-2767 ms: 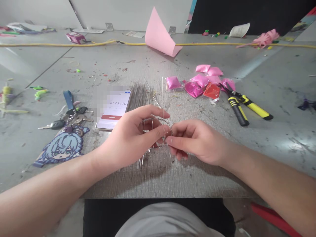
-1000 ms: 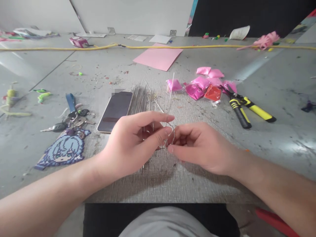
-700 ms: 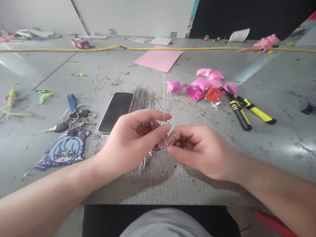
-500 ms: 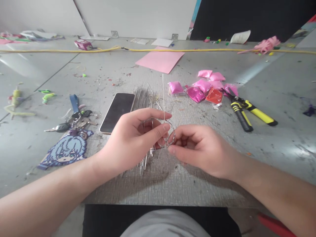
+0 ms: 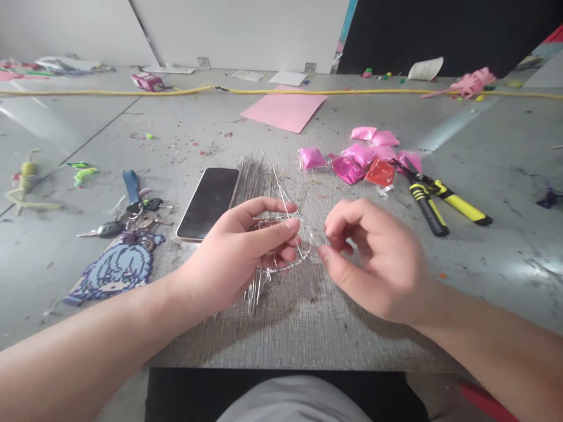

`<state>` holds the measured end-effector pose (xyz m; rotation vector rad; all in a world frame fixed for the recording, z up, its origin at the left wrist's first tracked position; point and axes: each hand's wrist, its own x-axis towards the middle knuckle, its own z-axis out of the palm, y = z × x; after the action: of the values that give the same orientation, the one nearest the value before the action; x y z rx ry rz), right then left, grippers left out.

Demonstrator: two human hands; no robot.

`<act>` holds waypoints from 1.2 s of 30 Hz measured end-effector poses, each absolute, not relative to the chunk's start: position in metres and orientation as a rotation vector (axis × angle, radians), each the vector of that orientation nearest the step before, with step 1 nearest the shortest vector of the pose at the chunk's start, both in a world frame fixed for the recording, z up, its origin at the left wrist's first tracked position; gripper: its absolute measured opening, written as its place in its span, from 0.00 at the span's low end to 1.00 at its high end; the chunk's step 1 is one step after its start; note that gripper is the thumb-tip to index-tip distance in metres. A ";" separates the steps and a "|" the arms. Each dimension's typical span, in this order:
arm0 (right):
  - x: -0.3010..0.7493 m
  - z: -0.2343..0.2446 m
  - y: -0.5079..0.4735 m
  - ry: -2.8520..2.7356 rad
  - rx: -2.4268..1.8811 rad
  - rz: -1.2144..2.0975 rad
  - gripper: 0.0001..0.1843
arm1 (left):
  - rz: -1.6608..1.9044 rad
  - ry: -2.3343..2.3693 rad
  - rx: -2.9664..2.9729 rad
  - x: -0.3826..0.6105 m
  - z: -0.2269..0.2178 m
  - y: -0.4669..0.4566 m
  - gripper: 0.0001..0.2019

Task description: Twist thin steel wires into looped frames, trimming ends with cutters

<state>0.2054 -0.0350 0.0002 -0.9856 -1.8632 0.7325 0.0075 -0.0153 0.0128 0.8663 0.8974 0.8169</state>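
Observation:
My left hand [image 5: 259,240] pinches a twisted wire ring [image 5: 307,249] between thumb and fingers, above the table. From that grip a straight silver wire [image 5: 280,186] sticks up and leans to the left. Just right of the ring is my right hand [image 5: 369,252], apart from it, with curled fingers and a gap between thumb and forefinger; nothing shows in it. Beneath and behind the left hand lies a bundle of thin metal wires [image 5: 251,180], partly hidden by the hand.
A phone [image 5: 209,202] lies left of the wires, near keys [image 5: 145,218] and a pixel-pattern charm [image 5: 116,266]. Pink packets [image 5: 360,154] and yellow-black pliers [image 5: 433,196] are at right. Farther back are a pink sheet [image 5: 288,111] and a yellow cord [image 5: 352,91].
My right hand has let go of the wire ring and moved right and slightly up. The straight wire, upright before, now tilts left in my left hand.

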 end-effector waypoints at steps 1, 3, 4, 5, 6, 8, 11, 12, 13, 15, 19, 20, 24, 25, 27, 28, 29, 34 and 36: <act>0.206 0.001 -0.033 -1.934 -0.895 0.573 0.10 | 0.804 0.884 0.823 0.008 0.013 -0.015 0.10; 0.206 0.001 -0.029 -2.078 -0.764 0.350 0.12 | 0.782 0.873 0.764 0.008 0.014 -0.016 0.14; 0.206 0.001 -0.027 -2.128 -0.711 0.293 0.11 | 0.768 0.869 0.745 0.008 0.014 -0.016 0.16; 0.205 0.001 -0.026 -2.155 -0.665 0.262 0.10 | 0.751 0.866 0.730 0.008 0.014 -0.017 0.19; 0.205 0.001 -0.025 -2.163 -0.623 0.254 0.09 | 0.733 0.861 0.719 0.008 0.015 -0.018 0.21; 0.204 0.000 -0.024 -2.150 -0.552 0.271 0.08 | 0.696 0.848 0.702 0.008 0.016 -0.019 0.25; 0.204 0.000 -0.024 -2.153 -0.526 0.322 0.09 | 0.669 0.854 0.645 0.008 0.017 -0.019 0.27; 0.205 0.000 -0.025 -2.169 -0.530 0.337 0.09 | 0.667 0.858 0.627 0.008 0.017 -0.018 0.26; 0.205 0.001 -0.025 -2.190 -0.531 0.346 0.10 | 0.667 0.858 0.613 0.008 0.016 -0.017 0.24; 0.206 0.002 -0.027 -2.229 -0.530 0.344 0.11 | 0.658 0.850 0.612 0.008 0.015 -0.015 0.18; 0.208 0.005 -0.029 -2.236 -0.536 0.324 0.12 | 0.558 0.865 0.701 0.004 0.017 -0.011 0.05; 0.209 0.006 -0.030 -2.218 -0.556 0.334 0.12 | 0.517 0.873 0.775 0.002 0.018 -0.011 0.08; 0.211 0.009 -0.032 -2.051 -0.754 0.489 0.08 | 0.497 0.945 1.397 -0.008 0.022 -0.013 0.24; 0.210 0.010 -0.032 -1.987 -0.817 0.553 0.05 | 0.617 0.962 1.578 -0.010 0.022 -0.014 0.26; 0.209 0.012 -0.034 -1.842 -0.926 0.705 0.02 | 0.773 0.831 1.778 -0.011 0.022 -0.016 0.33; 0.207 0.013 -0.035 -1.774 -0.967 0.806 0.03 | 0.813 0.788 1.829 -0.010 0.021 -0.017 0.32; 0.206 0.013 -0.036 -1.703 -1.008 0.890 0.04 | 0.826 0.768 1.852 -0.007 0.020 -0.018 0.29; 0.197 0.007 -0.036 -1.391 -1.019 1.258 0.07 | 0.794 0.895 1.652 0.009 0.014 -0.027 0.08; 0.196 0.002 -0.035 -1.331 -1.005 1.356 0.07 | 0.804 0.887 1.544 0.012 0.013 -0.030 0.07</act>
<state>0.1956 -0.0348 0.0017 -1.0053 -1.3311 1.3558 0.0125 -0.0297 0.0127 1.5445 0.8869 0.8039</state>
